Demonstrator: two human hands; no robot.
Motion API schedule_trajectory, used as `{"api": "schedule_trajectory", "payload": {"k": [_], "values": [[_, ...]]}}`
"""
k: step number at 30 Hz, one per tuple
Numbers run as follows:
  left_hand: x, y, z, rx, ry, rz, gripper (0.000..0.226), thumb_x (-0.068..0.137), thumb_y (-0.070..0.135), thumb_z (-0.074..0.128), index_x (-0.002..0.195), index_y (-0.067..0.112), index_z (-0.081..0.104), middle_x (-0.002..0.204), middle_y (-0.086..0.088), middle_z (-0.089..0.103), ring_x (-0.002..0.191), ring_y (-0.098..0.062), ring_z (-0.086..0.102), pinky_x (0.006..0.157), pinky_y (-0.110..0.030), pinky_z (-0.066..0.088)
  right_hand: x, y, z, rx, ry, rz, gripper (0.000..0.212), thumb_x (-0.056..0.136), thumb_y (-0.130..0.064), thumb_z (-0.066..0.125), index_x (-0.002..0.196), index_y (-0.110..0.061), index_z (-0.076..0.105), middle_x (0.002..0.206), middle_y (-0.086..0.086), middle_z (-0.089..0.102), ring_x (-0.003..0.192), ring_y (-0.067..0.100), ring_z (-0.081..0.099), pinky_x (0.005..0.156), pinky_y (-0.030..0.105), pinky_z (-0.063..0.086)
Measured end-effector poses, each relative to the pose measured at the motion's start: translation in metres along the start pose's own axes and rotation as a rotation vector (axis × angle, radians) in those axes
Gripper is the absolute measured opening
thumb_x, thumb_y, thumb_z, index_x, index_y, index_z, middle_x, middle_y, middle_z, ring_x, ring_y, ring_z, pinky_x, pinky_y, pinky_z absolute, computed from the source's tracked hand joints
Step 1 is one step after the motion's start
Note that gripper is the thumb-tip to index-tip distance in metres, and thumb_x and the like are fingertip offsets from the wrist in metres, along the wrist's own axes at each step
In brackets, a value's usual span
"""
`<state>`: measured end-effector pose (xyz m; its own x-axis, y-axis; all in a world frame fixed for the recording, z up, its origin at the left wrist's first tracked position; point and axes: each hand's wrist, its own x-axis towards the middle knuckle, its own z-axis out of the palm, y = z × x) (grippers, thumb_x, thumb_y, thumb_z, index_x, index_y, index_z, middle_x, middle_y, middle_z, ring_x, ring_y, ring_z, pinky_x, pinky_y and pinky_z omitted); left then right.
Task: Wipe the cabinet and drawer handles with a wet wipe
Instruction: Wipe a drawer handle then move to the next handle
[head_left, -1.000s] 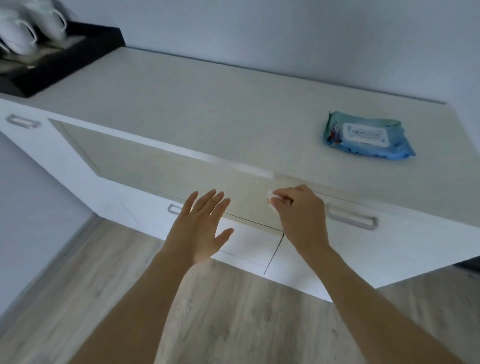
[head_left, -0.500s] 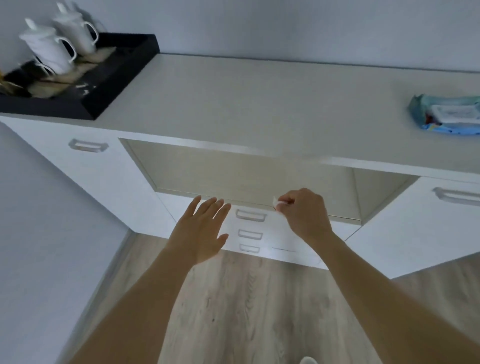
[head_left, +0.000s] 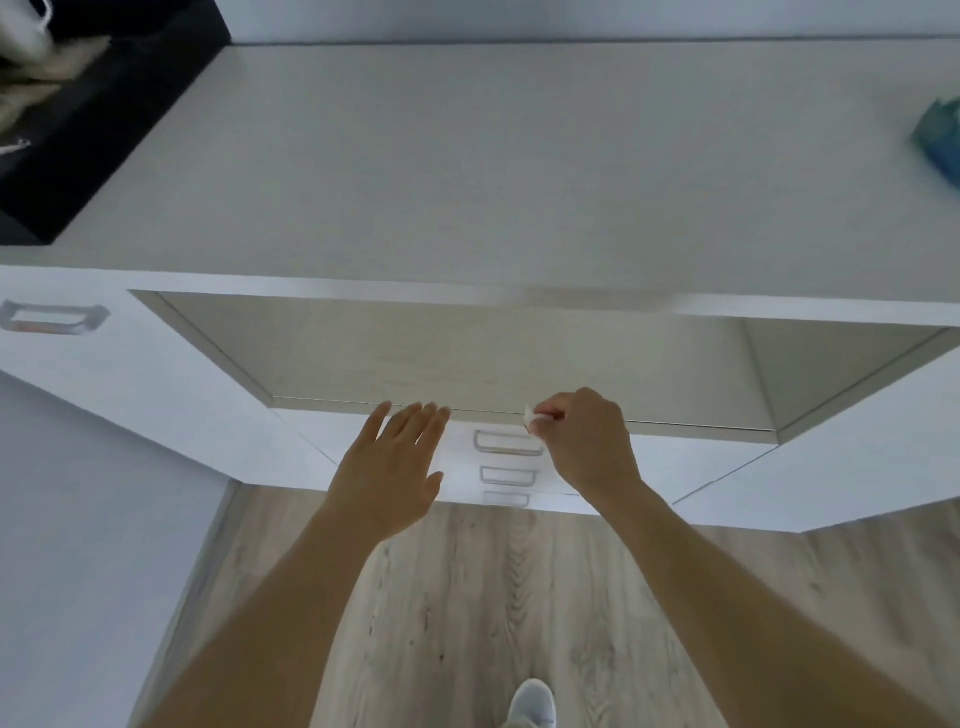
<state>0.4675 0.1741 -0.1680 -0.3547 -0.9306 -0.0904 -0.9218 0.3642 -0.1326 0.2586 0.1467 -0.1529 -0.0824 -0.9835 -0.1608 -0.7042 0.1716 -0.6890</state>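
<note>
Wet wipe (head_left: 531, 417): small white wad, judged light, soft, limp and damp; best kept bunched between thumb and fingertips so a firm pad meets the metal. Pinched at the left tip of right hand (head_left: 587, 441), only a corner showing past the curled fingers (head_left: 551, 415). Held just above the right end of top drawer handle (head_left: 508, 443); contact not discernible. Two more handles stacked below, nearer the floor. Left hand (head_left: 390, 467) open, fingers straight and together, holding nothing, just left of the handles. Cabinet handle (head_left: 52, 317) far left, well apart. Wipes pack (head_left: 943, 136) at right edge of countertop (head_left: 493, 156).
</note>
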Motion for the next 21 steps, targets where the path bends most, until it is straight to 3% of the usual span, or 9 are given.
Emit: {"api": "schedule_trajectory", "payload": {"k": [5,9,11,14,16,21], "values": [[0.023,0.003,0.058,-0.025,0.016,-0.03,0.079,0.099,0.044,0.034,0.145,0.017,-0.024,0.158,0.0,-0.016,0.145,-0.016,-0.014,0.113,-0.037,-0.017,0.012,0.036,0.04,0.002,0.059,0.022,0.016,0.087,-0.02,0.057,0.091,-0.02,0.073,0.096,0.0,0.062,0.085,0.013,0.056,0.071,0.024,0.04],[0.042,0.003,0.118,-0.01,0.111,-0.028,0.094,0.094,0.05,0.041,0.137,0.017,-0.037,0.149,-0.002,-0.037,0.138,-0.021,-0.032,0.111,-0.044,-0.023,0.019,0.069,0.074,0.086,0.188,0.066,0.014,0.086,-0.019,0.059,0.089,-0.022,0.073,0.095,-0.002,0.062,0.079,0.004,0.054,0.065,0.006,0.036],[0.052,0.005,0.152,-0.036,0.223,-0.031,0.101,0.089,0.052,0.052,0.145,0.014,-0.024,0.153,-0.006,-0.029,0.141,-0.023,-0.027,0.113,-0.049,-0.018,0.02,0.086,0.093,0.173,0.292,0.063,0.012,0.085,-0.019,0.062,0.087,-0.024,0.072,0.092,-0.004,0.06,0.075,-0.001,0.054,0.067,-0.003,0.034],[0.073,0.006,0.199,-0.055,0.472,-0.008,0.106,0.074,0.048,0.072,0.151,0.009,0.01,0.158,-0.013,0.005,0.145,-0.029,0.002,0.114,-0.056,0.001,0.026,0.106,0.117,0.315,0.471,-0.007,0.014,0.083,-0.016,0.066,0.08,-0.029,0.069,0.087,-0.006,0.061,0.074,-0.006,0.055,0.067,-0.004,0.034],[0.091,0.005,0.224,-0.046,0.661,-0.015,0.103,0.073,0.051,0.071,0.148,0.007,0.016,0.155,-0.014,0.018,0.142,-0.032,0.013,0.112,-0.057,0.002,0.031,0.117,0.131,0.424,0.584,-0.073,0.022,0.082,-0.017,0.068,0.073,-0.037,0.064,0.085,-0.012,0.061,0.072,-0.01,0.055,0.065,-0.003,0.035],[0.128,-0.003,0.257,0.033,1.061,-0.003,0.09,0.079,0.059,0.058,0.142,0.008,0.019,0.146,-0.014,0.025,0.14,-0.031,0.014,0.112,-0.056,-0.003,0.036,0.146,0.166,0.631,0.765,-0.253,0.024,0.082,-0.021,0.069,0.073,-0.043,0.067,0.086,-0.018,0.066,0.08,-0.004,0.061,0.067,0.002,0.042]]}}
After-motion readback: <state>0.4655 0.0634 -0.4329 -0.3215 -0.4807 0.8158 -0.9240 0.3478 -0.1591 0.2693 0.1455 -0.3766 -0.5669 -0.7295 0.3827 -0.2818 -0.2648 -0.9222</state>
